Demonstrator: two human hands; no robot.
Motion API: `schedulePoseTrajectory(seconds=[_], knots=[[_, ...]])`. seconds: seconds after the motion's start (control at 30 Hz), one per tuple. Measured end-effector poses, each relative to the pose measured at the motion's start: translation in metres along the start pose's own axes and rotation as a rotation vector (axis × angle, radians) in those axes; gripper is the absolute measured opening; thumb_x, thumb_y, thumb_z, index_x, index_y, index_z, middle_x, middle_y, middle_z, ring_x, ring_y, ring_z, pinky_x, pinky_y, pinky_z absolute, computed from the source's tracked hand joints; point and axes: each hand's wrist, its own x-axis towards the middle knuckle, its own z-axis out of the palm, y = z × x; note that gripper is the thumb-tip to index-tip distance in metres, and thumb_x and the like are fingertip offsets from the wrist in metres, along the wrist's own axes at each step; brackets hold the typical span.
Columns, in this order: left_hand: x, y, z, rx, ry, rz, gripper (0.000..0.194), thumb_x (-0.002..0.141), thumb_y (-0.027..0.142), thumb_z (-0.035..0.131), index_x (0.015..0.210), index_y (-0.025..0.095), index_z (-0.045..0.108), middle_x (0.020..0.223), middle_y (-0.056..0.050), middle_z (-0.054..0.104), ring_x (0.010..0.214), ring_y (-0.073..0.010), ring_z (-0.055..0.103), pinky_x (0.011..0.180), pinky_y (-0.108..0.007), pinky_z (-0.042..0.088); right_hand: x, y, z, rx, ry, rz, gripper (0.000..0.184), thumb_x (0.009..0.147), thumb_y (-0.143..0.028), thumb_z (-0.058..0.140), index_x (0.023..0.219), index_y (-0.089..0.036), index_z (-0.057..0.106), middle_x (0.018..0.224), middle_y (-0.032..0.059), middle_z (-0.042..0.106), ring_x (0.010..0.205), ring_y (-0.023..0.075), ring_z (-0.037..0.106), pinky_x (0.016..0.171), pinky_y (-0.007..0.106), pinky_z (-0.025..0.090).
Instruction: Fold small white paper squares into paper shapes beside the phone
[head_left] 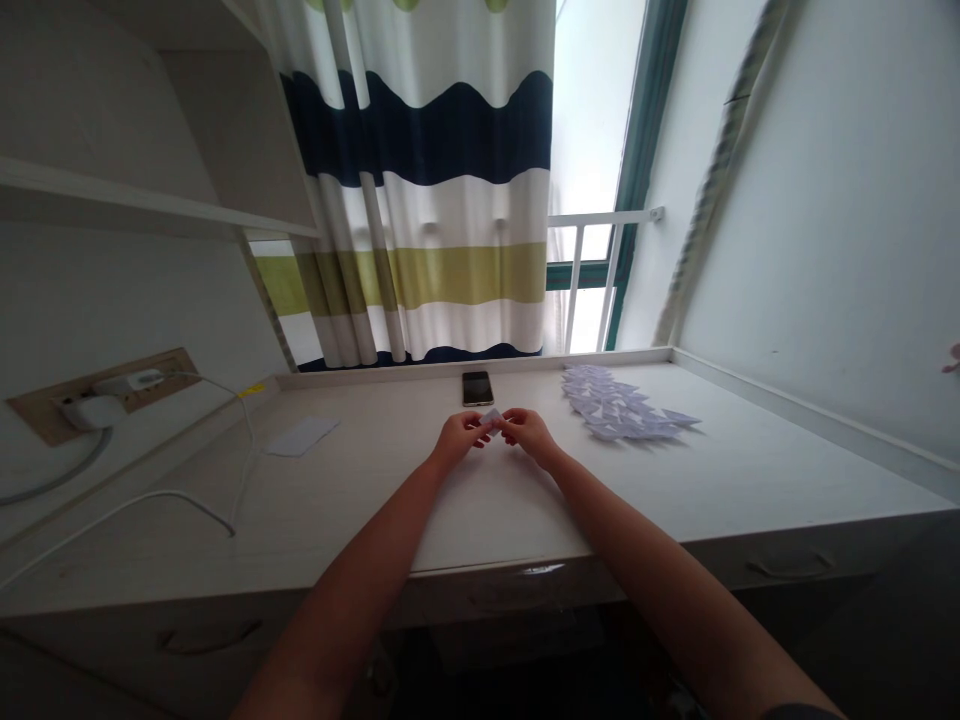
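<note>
A small folded piece of white paper (490, 419) is pinched between both my hands, above the middle of the white desk. My left hand (459, 440) grips its left side with thumb and fingers. On the other side, my right hand (527, 433) has its fingertips closed on the paper's right edge. Just beyond my hands lies a dark phone (478, 388), flat on the desk. To the right sits a pile of folded white paper pieces (611, 405), many with pointed ends. Some flat white paper sheets (301, 437) rest at the left.
The white desk (360, 510) has a low raised edge along the back and right. A white cable (244, 460) runs over its left part from a wall socket (112, 390). A striped curtain (427, 210) hangs behind, beside a window railing (600, 218). Shelves stand at upper left.
</note>
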Motion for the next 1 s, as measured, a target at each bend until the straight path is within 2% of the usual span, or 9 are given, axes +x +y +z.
schedulePoseTrajectory(seconds=[0.27, 0.53, 0.67, 0.8, 0.9, 1.0], knots=[[0.001, -0.005, -0.001, -0.028, -0.036, 0.033, 0.037, 0.054, 0.041, 0.071, 0.074, 0.012, 0.06, 0.067, -0.004, 0.063, 0.06, -0.0136, 0.059, 0.061, -0.029, 0.051, 0.001, 0.003, -0.001, 0.119, -0.038, 0.028, 0.023, 0.059, -0.033, 0.068, 0.067, -0.012, 0.062, 0.05, -0.0004, 0.057, 0.048, 0.0087, 0.052, 0.051, 0.023, 0.044], [-0.003, -0.003, 0.002, 0.203, 0.017, 0.138, 0.023, 0.063, 0.034, 0.064, 0.071, 0.014, 0.058, 0.059, -0.001, 0.06, 0.055, -0.0126, 0.057, 0.054, -0.024, 0.045, -0.002, 0.001, 0.002, 0.096, -0.036, 0.059, 0.018, 0.059, -0.029, 0.068, 0.063, -0.013, 0.06, 0.048, -0.0007, 0.056, 0.045, 0.008, 0.051, 0.048, 0.022, 0.042], [-0.002, -0.006, 0.003, 0.269, 0.06, 0.202, 0.018, 0.064, 0.031, 0.063, 0.07, 0.015, 0.056, 0.062, 0.0, 0.058, 0.054, -0.0109, 0.055, 0.053, -0.022, 0.043, -0.005, -0.004, 0.003, 0.137, -0.061, 0.08, 0.016, 0.059, -0.025, 0.069, 0.066, -0.013, 0.06, 0.049, -0.0004, 0.057, 0.048, 0.009, 0.053, 0.051, 0.022, 0.045], [0.002, -0.01, 0.002, 0.133, 0.063, 0.166, 0.026, 0.062, 0.032, 0.066, 0.076, 0.014, 0.053, 0.065, 0.0, 0.059, 0.054, -0.0104, 0.056, 0.053, -0.023, 0.046, -0.005, -0.005, 0.0, 0.149, -0.078, 0.052, 0.018, 0.058, -0.023, 0.069, 0.069, -0.013, 0.061, 0.051, -0.0008, 0.058, 0.049, 0.0086, 0.054, 0.052, 0.022, 0.045], [0.003, -0.011, 0.002, -0.002, 0.009, 0.098, 0.031, 0.061, 0.035, 0.067, 0.076, 0.013, 0.052, 0.067, -0.002, 0.059, 0.057, -0.0112, 0.057, 0.056, -0.027, 0.05, -0.002, -0.001, -0.001, 0.131, -0.055, 0.027, 0.018, 0.058, -0.025, 0.069, 0.067, -0.013, 0.059, 0.05, -0.0014, 0.057, 0.047, 0.0084, 0.053, 0.05, 0.022, 0.044], [0.002, -0.009, 0.002, -0.039, -0.052, 0.077, 0.033, 0.06, 0.034, 0.069, 0.077, 0.012, 0.052, 0.072, -0.004, 0.06, 0.063, -0.0129, 0.059, 0.06, -0.03, 0.051, 0.0, 0.002, -0.002, 0.121, -0.034, 0.023, 0.019, 0.059, -0.027, 0.069, 0.064, -0.013, 0.058, 0.05, -0.0011, 0.057, 0.046, 0.0086, 0.053, 0.05, 0.023, 0.045]])
